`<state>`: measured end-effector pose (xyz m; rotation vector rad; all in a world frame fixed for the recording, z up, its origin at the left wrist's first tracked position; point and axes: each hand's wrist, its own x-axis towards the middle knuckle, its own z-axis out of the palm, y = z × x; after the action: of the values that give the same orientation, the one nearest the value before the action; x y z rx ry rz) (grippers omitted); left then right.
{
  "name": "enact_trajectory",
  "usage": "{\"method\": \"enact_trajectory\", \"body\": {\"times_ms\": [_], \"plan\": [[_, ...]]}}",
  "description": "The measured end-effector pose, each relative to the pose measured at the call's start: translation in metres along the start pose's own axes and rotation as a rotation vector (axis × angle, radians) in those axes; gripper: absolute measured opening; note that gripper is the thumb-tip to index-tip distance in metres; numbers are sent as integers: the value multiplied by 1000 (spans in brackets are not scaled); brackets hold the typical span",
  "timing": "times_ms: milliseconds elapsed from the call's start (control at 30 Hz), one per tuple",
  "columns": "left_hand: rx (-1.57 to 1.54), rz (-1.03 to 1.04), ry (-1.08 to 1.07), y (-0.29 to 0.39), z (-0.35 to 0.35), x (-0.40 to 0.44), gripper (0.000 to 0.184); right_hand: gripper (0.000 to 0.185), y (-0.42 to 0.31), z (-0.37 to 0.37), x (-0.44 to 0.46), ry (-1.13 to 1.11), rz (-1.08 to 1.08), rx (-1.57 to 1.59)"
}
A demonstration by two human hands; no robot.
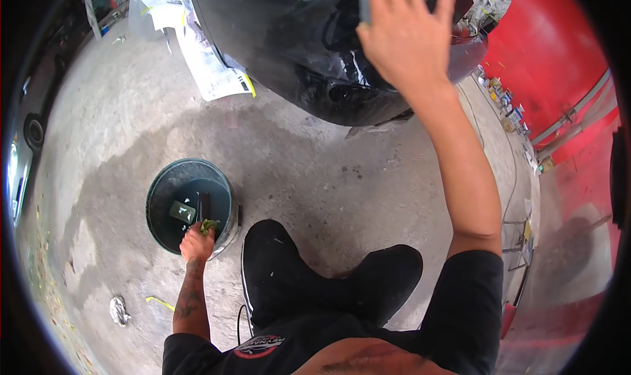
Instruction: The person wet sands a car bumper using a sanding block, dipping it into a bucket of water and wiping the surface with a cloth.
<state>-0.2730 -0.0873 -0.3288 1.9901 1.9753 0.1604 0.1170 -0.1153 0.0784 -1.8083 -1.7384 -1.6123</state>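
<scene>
Left hand (197,242) closed on a crumpled yellow-green cloth (209,226) at the round dark-green bucket (190,161), right hand (409,36) spread open over a blurred grey pad (365,5), which I see against the glossy black car panel (276,36).

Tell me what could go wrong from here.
The left hand reaches over the rim of the bucket, so leaning on it might tip it. The floor around it looks dark and possibly wet, so a foot could slip. Paper hangs off the black panel where the right hand is at work, so it might snag or get soaked.
</scene>
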Motion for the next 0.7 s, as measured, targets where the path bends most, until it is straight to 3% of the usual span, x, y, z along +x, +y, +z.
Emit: {"method": "enact_trajectory", "body": {"times_ms": [133, 167, 267, 367, 467, 600, 700], "plan": [[-36, 42, 50, -7, 6, -1, 35, 75, 16, 0, 5, -32, -244, -43], [-37, 45, 57, -6, 5, -3, 35, 75, 22, -20, 5, -119, -205, -57], [-21, 35, 43, -4, 1, -1, 35, 77, 48, -26, 1, -37, -236, -219], [-43, 23, 14, 0, 0, -2, 36, 77, 25, -4, 15, -73, -224, -111], [-43, 27, 10, -7, 3, -2, 36, 73, 0, 37, 46, 45, -306, -229], [-59, 55, 57, -11, 4, -2, 35, 66, 26, 12, 40, -18, -358, -21], [-60, 43, 31, -5, -1, -2, 35, 64, 40, -7, 24, 8, -375, -204]]}}
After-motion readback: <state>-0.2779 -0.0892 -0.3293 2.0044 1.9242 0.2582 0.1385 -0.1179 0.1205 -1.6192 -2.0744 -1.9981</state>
